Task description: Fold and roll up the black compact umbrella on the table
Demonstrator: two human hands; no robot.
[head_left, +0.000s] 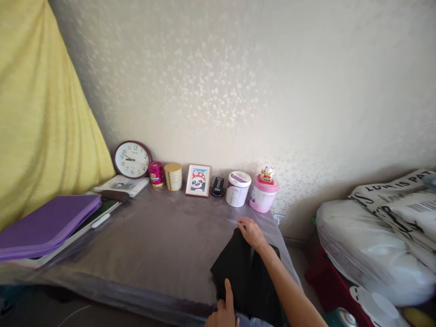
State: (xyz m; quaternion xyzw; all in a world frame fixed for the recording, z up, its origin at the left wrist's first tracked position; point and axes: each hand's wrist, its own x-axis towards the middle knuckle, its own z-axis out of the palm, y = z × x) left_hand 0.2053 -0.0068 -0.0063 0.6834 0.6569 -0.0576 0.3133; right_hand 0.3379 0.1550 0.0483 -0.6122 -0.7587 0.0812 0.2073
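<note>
A piece of black cloth (235, 265) lies folded at the table's right front, its outer corners partly covered by my arms. At its far edge, my right hand (251, 231) has its fingers closed on the cloth, the forearm crossing over the right part of it. My left hand (223, 311) is at the near left side, cut off by the bottom of the view. Its index finger stretches out flat against the black cloth, while the other visible fingers curl under. The left thumb is mostly hidden.
Along the wall stand a clock (133, 159), a pink tin (156, 174), a yellow canister (173, 176), a panda picture frame (198, 180), a white tub (238, 189) and a pink tub (263, 195). A purple folder (51, 222) lies left; white bags (371, 250) are right of the table.
</note>
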